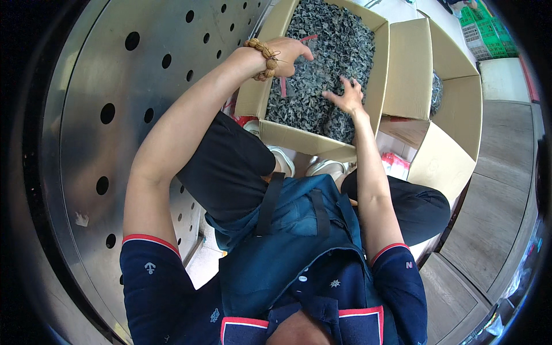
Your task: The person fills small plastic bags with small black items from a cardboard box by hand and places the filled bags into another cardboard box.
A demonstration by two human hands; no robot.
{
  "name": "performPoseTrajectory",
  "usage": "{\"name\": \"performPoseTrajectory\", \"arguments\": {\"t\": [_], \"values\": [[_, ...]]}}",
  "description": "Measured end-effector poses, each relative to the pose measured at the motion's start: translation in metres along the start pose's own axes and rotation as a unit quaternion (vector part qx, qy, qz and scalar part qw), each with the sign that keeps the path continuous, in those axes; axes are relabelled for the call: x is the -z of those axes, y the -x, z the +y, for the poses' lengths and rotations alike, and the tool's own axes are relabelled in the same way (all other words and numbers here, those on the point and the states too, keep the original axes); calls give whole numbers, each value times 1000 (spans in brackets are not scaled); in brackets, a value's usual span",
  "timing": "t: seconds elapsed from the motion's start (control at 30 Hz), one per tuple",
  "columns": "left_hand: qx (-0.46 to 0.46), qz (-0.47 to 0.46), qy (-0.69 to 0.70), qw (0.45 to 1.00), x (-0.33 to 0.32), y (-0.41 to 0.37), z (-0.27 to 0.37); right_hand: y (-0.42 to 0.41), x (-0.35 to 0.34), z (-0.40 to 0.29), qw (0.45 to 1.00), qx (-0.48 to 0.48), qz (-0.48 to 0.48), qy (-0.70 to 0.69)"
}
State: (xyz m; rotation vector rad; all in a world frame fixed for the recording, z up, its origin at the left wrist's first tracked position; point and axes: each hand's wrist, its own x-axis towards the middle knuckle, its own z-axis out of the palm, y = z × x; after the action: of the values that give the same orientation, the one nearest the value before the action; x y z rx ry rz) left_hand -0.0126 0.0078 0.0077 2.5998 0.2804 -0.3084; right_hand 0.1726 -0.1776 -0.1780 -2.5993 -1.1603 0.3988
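Observation:
An open cardboard box [310, 140] full of dark, dried, curled pieces [340, 47], which look like dried wood ear fungus, stands in front of my feet. Over its left side is my left hand [288, 56], a beaded bracelet at the wrist, with the back of the hand turned up; its fingers are partly hidden. Beside it, a clear plastic bag with red strips [283, 86] lies on the dark pieces; whether the left hand grips it cannot be told. My right hand [347, 97] is over the right part of the box, fingers spread, holding nothing.
A second open cardboard box [453, 99] adjoins on the right, with a clear bag of dark contents [436, 92] inside. A perforated metal panel [142, 86] rises close on the left. Green plastic crates [487, 32] stand at the upper right, near part of another person. Red-and-white packaging [394, 164] lies low between boxes.

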Motion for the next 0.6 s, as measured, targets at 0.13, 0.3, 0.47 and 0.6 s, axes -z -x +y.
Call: {"name": "performPoseTrajectory", "arguments": {"t": [0.13,0.3,0.47,0.6], "values": [[12,-8,-9,1000,5,9,0,21,4,-20,1000,17,1,-2],[66,-61,-49,995,12,3,8,35,-3,-35,997,68,9,21],[74,-75,-33,994,11,3,7,26,-10,-36,995,35,-89,15],[40,-73,-10,996,19,16,14,32,-17,-33,994,90,-68,11]]}}
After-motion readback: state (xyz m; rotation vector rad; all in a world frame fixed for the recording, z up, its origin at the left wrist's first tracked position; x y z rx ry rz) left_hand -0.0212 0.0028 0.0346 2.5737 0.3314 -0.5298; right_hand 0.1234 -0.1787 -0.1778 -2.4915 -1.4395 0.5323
